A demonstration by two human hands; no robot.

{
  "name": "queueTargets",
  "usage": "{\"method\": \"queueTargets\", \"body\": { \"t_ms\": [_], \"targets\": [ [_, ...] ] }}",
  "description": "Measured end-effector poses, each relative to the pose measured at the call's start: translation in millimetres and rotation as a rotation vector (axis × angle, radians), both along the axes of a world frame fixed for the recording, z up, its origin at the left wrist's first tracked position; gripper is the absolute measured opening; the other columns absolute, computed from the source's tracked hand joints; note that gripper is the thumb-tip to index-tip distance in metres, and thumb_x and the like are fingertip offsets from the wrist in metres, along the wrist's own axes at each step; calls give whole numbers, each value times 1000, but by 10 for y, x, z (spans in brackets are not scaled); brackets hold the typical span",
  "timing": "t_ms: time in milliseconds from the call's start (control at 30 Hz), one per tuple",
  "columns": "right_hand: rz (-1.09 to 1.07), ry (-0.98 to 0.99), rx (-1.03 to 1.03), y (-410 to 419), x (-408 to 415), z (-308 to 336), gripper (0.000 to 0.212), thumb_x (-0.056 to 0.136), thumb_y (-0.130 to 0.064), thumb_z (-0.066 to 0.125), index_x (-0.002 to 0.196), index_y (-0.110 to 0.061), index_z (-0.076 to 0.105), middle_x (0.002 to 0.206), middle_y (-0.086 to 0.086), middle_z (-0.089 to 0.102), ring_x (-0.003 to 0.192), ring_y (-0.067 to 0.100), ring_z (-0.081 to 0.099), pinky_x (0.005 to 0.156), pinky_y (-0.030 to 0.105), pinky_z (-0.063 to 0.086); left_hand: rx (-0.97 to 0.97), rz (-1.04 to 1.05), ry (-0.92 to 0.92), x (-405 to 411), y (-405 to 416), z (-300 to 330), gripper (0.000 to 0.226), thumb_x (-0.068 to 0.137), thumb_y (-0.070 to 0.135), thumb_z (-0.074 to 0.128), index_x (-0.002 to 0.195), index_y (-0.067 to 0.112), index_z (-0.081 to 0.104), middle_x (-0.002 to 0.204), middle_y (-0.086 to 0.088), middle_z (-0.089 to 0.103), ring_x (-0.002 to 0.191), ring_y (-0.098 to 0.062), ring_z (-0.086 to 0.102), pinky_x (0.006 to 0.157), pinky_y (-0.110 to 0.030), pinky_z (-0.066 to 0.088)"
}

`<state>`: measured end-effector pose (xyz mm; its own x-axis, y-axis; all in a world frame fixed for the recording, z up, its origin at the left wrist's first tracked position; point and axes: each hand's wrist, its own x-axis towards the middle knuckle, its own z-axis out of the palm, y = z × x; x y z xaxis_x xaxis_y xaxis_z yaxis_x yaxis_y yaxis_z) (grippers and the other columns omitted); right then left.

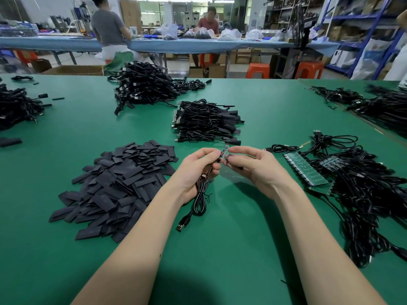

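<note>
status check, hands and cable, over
Left hand pinches cable just below its circuit strip. Right hand pinches black sleeve beside strip tip, not yet on. Nothing in the way.

Black cable (200, 195), black sleeves (114, 186), green table (242, 249), orange stools (257, 70)

Factory assembly floor, green worktable (264, 102), cable heaps (145, 84), storage racks (361, 20)

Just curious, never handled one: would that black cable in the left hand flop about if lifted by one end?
Probably floppy: the cable droops in loose loops below the left hand. Likely light, since a finger pinch holds it. Its USB plug would probably dangle and swing.
</note>
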<state>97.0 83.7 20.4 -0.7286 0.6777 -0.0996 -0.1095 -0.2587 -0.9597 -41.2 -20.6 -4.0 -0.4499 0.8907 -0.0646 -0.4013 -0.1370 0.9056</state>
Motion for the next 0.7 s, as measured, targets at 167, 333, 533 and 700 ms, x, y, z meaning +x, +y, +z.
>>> {"method": "queueTargets", "body": {
  "t_ms": [167,333,533,700],
  "targets": [
    [-93,22,36,-48,-40,48,11,88,3,71,90,-7,72,77,4,74,72,17,71,67,21,59,-30,4,61,-10,3,-20,5,96,15,65,91,15,68,79,-2,66,60,-10,56,63,-24,41],
    [-145,120,-45,-106,-78,59,10,90,2,70,96,-6,67,75,9,72,68,20,69,74,27,62,-20,9,74,-6,0,-41,2,93,16,68,95,15,68,79,-2,67,62,-10,56,62,-22,44],
    [-159,54,-105,-130,-94,23,12,86,-12,78,94,-15,70,81,1,72,70,12,64,61,20,55,-14,44,120,29,-6,-31,4,93,15,69,89,16,68,76,-1,67,60,-11,55,63,-27,40],
    [-30,156,-239,-110,-51,37,26,68,-8,80,92,-6,70,83,3,75,73,13,71,68,18,57,-36,48,148,32,-32,-18,2,93,17,68,92,15,67,66,0,62,58,-13,53,61,-27,39]
  ]
}}
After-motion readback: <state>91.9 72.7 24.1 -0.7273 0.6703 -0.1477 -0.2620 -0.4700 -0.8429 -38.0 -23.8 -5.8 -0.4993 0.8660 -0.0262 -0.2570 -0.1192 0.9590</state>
